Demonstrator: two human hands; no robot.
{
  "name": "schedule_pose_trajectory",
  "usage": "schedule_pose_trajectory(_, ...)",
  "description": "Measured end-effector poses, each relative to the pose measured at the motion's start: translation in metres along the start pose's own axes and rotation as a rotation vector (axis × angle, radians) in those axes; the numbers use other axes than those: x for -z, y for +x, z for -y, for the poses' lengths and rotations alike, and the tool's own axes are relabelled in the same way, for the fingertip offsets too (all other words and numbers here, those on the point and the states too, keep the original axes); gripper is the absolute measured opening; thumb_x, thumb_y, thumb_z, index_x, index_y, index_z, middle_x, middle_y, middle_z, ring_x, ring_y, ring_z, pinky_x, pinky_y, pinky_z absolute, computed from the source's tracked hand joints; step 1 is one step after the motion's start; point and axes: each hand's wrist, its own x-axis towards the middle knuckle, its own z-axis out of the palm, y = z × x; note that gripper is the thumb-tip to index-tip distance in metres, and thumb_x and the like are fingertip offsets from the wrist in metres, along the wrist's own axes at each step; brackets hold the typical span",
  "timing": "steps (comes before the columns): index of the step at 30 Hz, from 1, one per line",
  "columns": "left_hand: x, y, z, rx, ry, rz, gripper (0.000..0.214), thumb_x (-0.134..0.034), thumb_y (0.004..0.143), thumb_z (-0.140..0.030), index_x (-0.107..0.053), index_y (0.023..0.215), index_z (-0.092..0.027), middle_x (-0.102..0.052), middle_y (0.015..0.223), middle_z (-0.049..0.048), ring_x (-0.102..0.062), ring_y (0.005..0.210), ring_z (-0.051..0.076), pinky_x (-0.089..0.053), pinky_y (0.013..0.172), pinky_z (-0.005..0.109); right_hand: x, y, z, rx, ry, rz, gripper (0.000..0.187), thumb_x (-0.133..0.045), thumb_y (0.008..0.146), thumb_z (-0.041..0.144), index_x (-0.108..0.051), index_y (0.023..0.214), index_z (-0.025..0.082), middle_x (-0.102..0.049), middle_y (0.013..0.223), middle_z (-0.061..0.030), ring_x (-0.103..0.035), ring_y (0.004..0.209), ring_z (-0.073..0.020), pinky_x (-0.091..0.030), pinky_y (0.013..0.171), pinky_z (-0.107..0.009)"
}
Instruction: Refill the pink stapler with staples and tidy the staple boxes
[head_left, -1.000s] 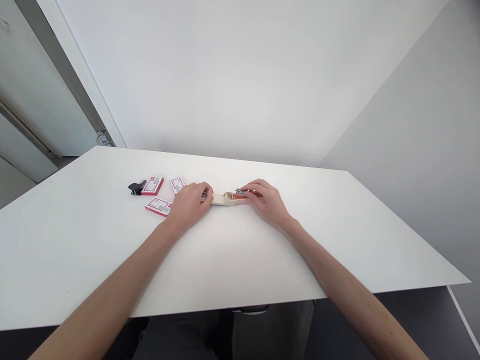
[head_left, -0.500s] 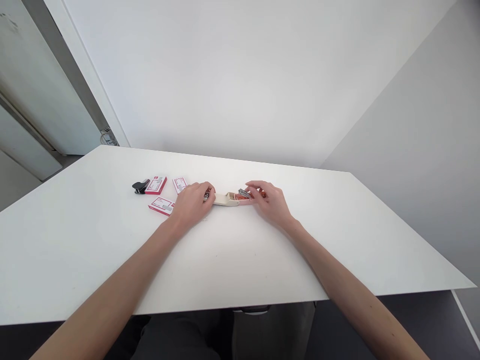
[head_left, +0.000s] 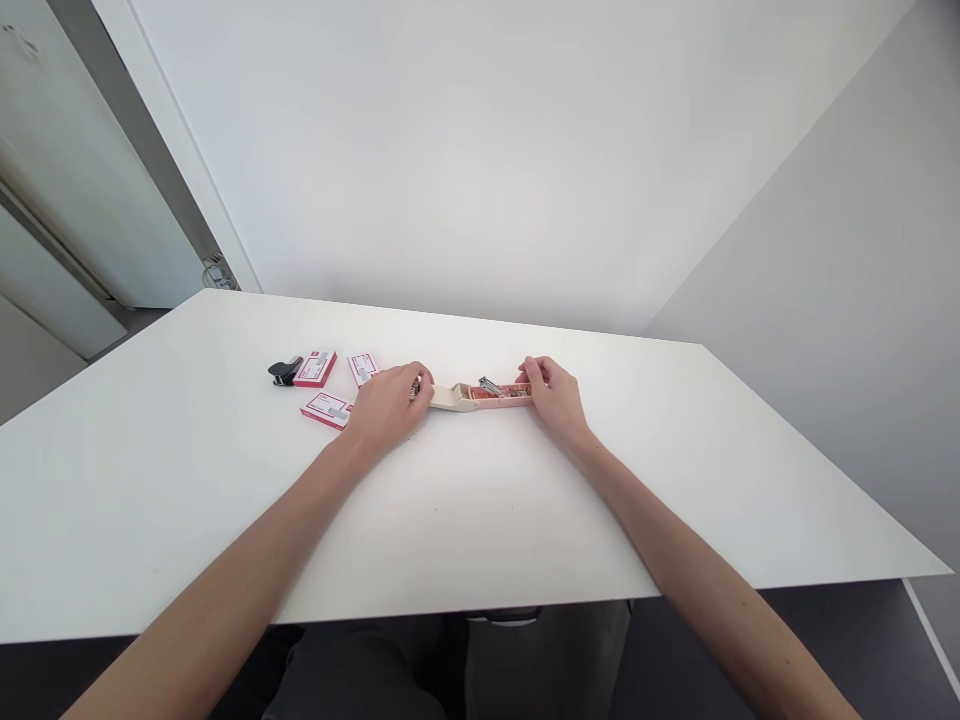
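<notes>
Before me on the table lies a narrow pink compartment box (head_left: 504, 403) with small reddish and metallic bits inside. A cream-coloured lid (head_left: 448, 399), joined to its left end, lies folded out to the left. My left hand (head_left: 388, 400) is closed with thumb and fingers on the far end of this lid; a dark, shiny item (head_left: 415, 389) shows in part by the fingers. A small silver metal piece (head_left: 489, 385) leans up out of the box, its kind too small to tell. My right hand (head_left: 556, 397) is closed around the box's right end.
To the left lie several red-and-white small boxes, among them one box (head_left: 316, 369) beside a black hole punch or similar tool (head_left: 285, 371) and another box (head_left: 327, 409) near my left wrist. The white table (head_left: 480, 540) meets a wall (head_left: 480, 180) behind.
My right hand has shifted right along the pink box to its right end, so more of the compartments show. My left hand stays on the lid.
</notes>
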Motion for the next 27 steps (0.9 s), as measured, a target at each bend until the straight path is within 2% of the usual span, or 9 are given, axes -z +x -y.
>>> schedule_pose_trajectory(4,0.000,-0.001,0.001,0.006,-0.004,0.013,0.031,-0.036,0.105,-0.032,-0.066,0.100,-0.024,-0.079,0.097,0.0055,-0.069,0.083,0.026,-0.042,0.068,0.035,0.000,0.004,-0.003,-0.110,0.144,0.019,0.047,-0.058,0.097,0.070,-0.069,0.095,0.024,-0.079,0.098,-0.0069,-0.070,0.079,-0.0213,-0.051,0.062,-0.033)
schedule_pose_trajectory(7,-0.001,-0.001,0.001,0.001,-0.001,0.023,0.030,-0.035,0.105,-0.032,-0.064,0.101,-0.024,-0.078,0.096,0.0053,-0.069,0.080,0.026,-0.042,0.068,0.036,-0.001,0.009,-0.010,-0.193,0.307,0.016,0.039,-0.064,0.095,0.063,-0.069,0.095,0.024,-0.079,0.106,-0.0084,-0.073,0.083,-0.0227,-0.057,0.061,-0.034)
schedule_pose_trajectory(11,-0.001,-0.001,0.002,0.017,0.008,0.009,0.034,-0.030,0.107,-0.032,-0.062,0.106,-0.023,-0.077,0.095,0.0071,-0.070,0.082,0.027,-0.044,0.070,0.036,-0.002,0.013,-0.019,-0.275,0.425,-0.012,0.027,-0.070,0.092,0.051,-0.069,0.098,0.025,-0.078,0.115,-0.0088,-0.076,0.095,-0.0247,-0.067,0.075,-0.038)
schedule_pose_trajectory(15,-0.002,0.001,0.004,0.091,0.008,-0.040,0.039,-0.022,0.109,-0.032,-0.059,0.117,-0.021,-0.075,0.093,0.0091,-0.071,0.087,0.029,-0.046,0.073,0.038,-0.003,0.012,-0.020,-0.308,0.452,-0.026,0.024,-0.072,0.093,0.044,-0.067,0.107,0.026,-0.076,0.125,-0.0088,-0.076,0.113,-0.0254,-0.069,0.090,-0.041)
schedule_pose_trajectory(19,-0.003,0.002,0.005,0.111,-0.005,-0.036,0.038,-0.022,0.110,-0.031,-0.057,0.119,-0.021,-0.072,0.090,0.0086,-0.071,0.087,0.030,-0.045,0.074,0.039,-0.001,0.010,-0.015,-0.307,0.595,0.068,0.027,-0.080,0.089,0.036,-0.067,0.109,0.025,-0.077,0.125,-0.0109,-0.076,0.119,-0.0265,-0.066,0.107,-0.043)
schedule_pose_trajectory(22,-0.002,0.002,0.004,0.118,-0.011,-0.026,0.038,-0.022,0.110,-0.032,-0.057,0.118,-0.022,-0.072,0.090,0.0083,-0.070,0.085,0.029,-0.044,0.073,0.039,0.001,0.010,-0.012,-0.322,0.739,0.091,0.027,-0.086,0.084,0.029,-0.069,0.104,0.023,-0.077,0.124,-0.0114,-0.072,0.129,-0.0260,-0.059,0.117,-0.038)
schedule_pose_trajectory(25,-0.002,0.001,0.003,0.122,-0.022,-0.021,0.037,-0.022,0.110,-0.032,-0.057,0.117,-0.022,-0.071,0.088,0.0079,-0.069,0.083,0.029,-0.043,0.072,0.038,0.002,0.011,-0.011,-0.345,0.821,0.078,0.021,-0.081,0.086,0.025,-0.070,0.103,0.022,-0.075,0.130,-0.0120,-0.066,0.139,-0.0238,-0.055,0.120,-0.031)
schedule_pose_trajectory(27,-0.003,0.002,0.004,0.121,-0.028,-0.026,0.037,-0.022,0.110,-0.033,-0.057,0.117,-0.022,-0.071,0.089,0.0081,-0.068,0.084,0.029,-0.043,0.072,0.039,0.002,0.011,-0.009,-0.346,0.852,0.066,0.021,-0.079,0.087,0.023,-0.070,0.105,0.022,-0.074,0.134,-0.0114,-0.063,0.142,-0.0229,-0.056,0.119,-0.030)
